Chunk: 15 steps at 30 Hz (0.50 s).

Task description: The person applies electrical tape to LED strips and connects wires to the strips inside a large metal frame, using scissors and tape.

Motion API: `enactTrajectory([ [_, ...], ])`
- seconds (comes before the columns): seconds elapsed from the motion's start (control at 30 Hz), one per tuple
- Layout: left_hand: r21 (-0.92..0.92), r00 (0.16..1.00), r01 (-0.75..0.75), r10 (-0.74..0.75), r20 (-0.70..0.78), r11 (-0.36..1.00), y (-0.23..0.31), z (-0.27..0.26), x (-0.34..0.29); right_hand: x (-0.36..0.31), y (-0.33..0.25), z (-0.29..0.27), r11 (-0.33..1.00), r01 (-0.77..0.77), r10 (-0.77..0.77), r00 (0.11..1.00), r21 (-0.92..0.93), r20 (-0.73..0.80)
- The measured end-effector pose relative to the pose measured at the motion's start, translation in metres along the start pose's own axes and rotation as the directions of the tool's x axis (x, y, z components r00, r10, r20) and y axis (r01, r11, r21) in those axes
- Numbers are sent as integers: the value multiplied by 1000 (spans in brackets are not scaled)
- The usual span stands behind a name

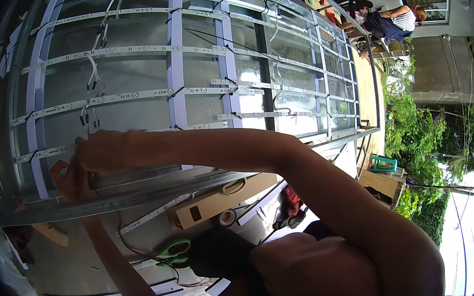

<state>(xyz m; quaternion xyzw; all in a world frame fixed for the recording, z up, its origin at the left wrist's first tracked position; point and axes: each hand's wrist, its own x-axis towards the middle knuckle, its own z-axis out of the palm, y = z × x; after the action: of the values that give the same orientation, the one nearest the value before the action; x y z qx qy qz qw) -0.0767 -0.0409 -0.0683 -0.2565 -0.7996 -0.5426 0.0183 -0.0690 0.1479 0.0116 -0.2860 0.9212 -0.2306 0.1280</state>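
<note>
At the near left of a large metal frame (154, 196), my two hands meet close together over the nearest LED light strip (48, 153). My right hand (106, 152) reaches across from the right, its fingers bent downward; my left hand (69, 181) comes up from the near side with fingers curled beside it. Whether either grasps anything I cannot tell, since shadow and my own fingers hide the spot, though a thin wire lead (85, 114) with connectors hangs just beyond them. Farther off, more LED light strips (115, 98) run left to right in rows across pale lilac crossbars (178, 111), bound at many crossings with black cable ties (178, 91). Mounting therefore looks largely done. White connector leads (92, 71) dangle between the farther rows at left, so some joining or tidying is probably left, as are the long uncut tails on several ties. Nearer than the frame's edge lie a loose LED strip (159, 212), a long cardboard box (225, 199), a tape roll (227, 217) and green-handled scissors (172, 249). Far right, another person (390, 22) in a striped top stands near a building.
</note>
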Motion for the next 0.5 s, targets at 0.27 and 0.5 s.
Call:
enactTrajectory([
  [0.27,536,927,-368,341,153,760,-3,-10,6,-4,-5,1,982,45,-61,995,-182,-83],
  [0.5,382,974,-227,204,99,896,-8,-12,9,-4,-7,-1,974,34,-58,993,-222,-105],
])
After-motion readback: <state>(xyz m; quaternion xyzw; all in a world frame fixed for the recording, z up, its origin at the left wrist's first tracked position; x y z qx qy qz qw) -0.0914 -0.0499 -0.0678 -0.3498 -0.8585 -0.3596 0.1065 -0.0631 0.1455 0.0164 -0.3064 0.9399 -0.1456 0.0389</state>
